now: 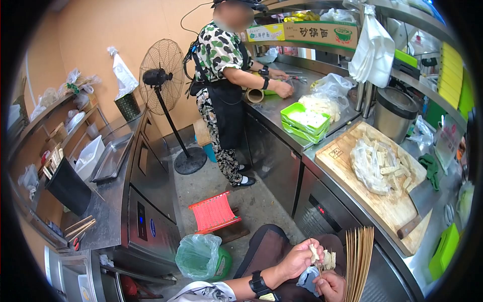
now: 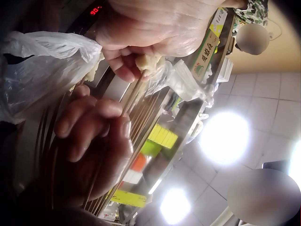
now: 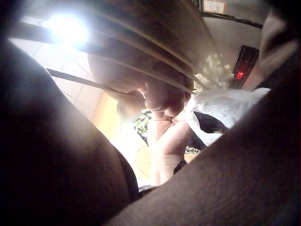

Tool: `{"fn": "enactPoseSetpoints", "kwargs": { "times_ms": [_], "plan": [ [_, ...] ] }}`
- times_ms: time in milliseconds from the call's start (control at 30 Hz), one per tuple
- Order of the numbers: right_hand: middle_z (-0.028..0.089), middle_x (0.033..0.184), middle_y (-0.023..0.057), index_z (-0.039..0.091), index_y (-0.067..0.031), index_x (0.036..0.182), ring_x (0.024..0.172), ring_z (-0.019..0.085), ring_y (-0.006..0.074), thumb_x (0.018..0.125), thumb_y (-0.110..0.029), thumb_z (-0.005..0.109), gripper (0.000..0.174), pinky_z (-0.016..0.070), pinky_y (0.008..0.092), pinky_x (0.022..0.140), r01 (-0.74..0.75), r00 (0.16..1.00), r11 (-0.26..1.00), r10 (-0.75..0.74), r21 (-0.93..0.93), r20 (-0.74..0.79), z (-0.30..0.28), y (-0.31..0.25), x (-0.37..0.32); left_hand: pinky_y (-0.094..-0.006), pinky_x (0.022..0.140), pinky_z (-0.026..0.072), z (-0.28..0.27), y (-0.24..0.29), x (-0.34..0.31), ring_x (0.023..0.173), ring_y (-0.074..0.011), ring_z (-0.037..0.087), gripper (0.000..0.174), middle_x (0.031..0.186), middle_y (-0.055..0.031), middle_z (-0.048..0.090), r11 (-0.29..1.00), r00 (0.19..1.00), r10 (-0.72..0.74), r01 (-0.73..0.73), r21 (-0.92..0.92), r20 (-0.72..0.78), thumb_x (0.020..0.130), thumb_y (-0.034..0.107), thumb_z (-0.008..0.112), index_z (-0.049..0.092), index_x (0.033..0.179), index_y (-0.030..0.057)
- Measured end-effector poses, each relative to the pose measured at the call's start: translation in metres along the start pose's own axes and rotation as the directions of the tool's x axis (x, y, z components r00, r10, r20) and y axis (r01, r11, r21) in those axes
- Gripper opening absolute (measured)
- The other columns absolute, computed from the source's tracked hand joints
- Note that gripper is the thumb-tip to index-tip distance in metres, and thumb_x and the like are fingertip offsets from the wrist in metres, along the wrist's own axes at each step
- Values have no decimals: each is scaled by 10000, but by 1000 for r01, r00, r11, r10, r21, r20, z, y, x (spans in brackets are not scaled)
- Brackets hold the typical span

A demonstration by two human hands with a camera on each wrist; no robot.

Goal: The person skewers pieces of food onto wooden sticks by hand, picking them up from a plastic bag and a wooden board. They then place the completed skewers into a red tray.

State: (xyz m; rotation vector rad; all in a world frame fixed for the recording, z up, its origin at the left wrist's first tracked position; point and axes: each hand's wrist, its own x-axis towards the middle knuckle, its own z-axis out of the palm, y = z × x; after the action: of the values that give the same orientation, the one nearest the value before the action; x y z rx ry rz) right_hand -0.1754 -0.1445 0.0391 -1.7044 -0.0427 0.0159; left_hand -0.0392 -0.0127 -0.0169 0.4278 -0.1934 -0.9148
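Observation:
Over the lap, my left hand (image 1: 298, 259) pinches a pale, tofu-like piece (image 1: 314, 252) between thumb and fingers. My right hand (image 1: 332, 286) grips a thin bamboo skewer (image 2: 135, 92), whose upper end meets the pale piece (image 2: 149, 64) in the left wrist view. Beside the right hand stands a fanned bundle of bamboo skewers (image 1: 359, 261). A thin plastic bag (image 1: 308, 280) with more pale pieces (image 1: 328, 259) lies on the lap, close to both hands. In the right wrist view, skewers cross in front of the right hand (image 3: 153, 87), and dark cloth hides much of the rest.
To the right, a cutting board (image 1: 342, 173) bears bagged pale pieces (image 1: 377, 163) and a cleaver (image 1: 422, 204). Green trays (image 1: 304, 123) stand farther back. A lined green bin (image 1: 201, 256) and red stool (image 1: 214, 211) are on the floor. Another person (image 1: 221, 75) works at the counter.

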Motion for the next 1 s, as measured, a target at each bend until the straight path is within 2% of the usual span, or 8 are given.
{"fn": "enactPoseSetpoints", "kwargs": {
  "times_ms": [300,767,1000],
  "plan": [
    [479,641,13,599,-2,925,543,466,95,1002,-181,465,237,381,238,536,0,1000,1000,0,20,-4,1,-4,1,-325,819,446,3,1,-1,871,-191,528,201,891,-45,496,1000,1000,1,-1,-3,-20,793,-60,445,448,927,89],
    [491,682,32,611,-3,941,562,480,110,995,-188,474,237,390,256,544,142,989,983,-144,-115,-14,0,2,4,-322,816,444,1,0,-1,883,-191,528,196,901,-41,497,1000,1000,0,0,-7,-3,796,-55,449,454,928,91],
    [492,695,39,616,2,926,566,478,117,988,-187,486,238,389,260,551,140,989,983,-144,-115,-27,0,-2,4,-332,834,448,2,1,-1,880,-192,526,190,896,-42,493,1000,1000,8,-8,-10,6,802,-52,453,454,930,88]
  ]
}}
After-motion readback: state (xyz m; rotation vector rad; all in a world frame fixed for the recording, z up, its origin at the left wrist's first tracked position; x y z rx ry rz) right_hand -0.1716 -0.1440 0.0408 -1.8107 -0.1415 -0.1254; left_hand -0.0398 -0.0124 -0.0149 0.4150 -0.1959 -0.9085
